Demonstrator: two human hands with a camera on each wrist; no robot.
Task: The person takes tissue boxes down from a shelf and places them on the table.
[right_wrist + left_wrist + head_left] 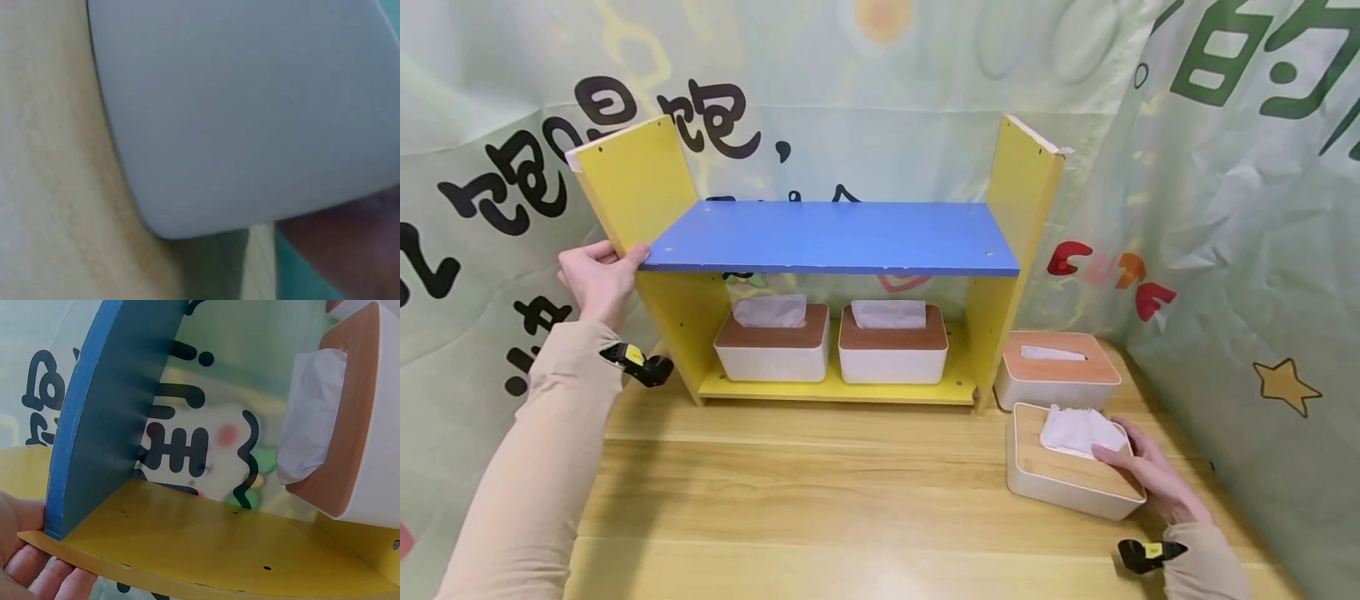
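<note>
My left hand (598, 279) grips the left side panel of a yellow shelf unit (677, 312). Its thumb lies at the front corner of the blue shelf board (831, 237), while the fingers (53, 578) wrap the outer side of the panel. At the right, my right hand (1153, 471) holds a white tissue box (1071, 492) with a light wooden lid, thumb on top near the tissue. In the right wrist view, the white wall of that box (250, 119) fills most of the picture.
Two tissue boxes with brown lids, one left (772, 362) and one right (892, 365), stand on the unit's bottom board. Another tissue box (1056, 392) sits outside the unit, behind the held one. Printed cloth (1225, 208) hangs behind and beside the wooden table (805, 492).
</note>
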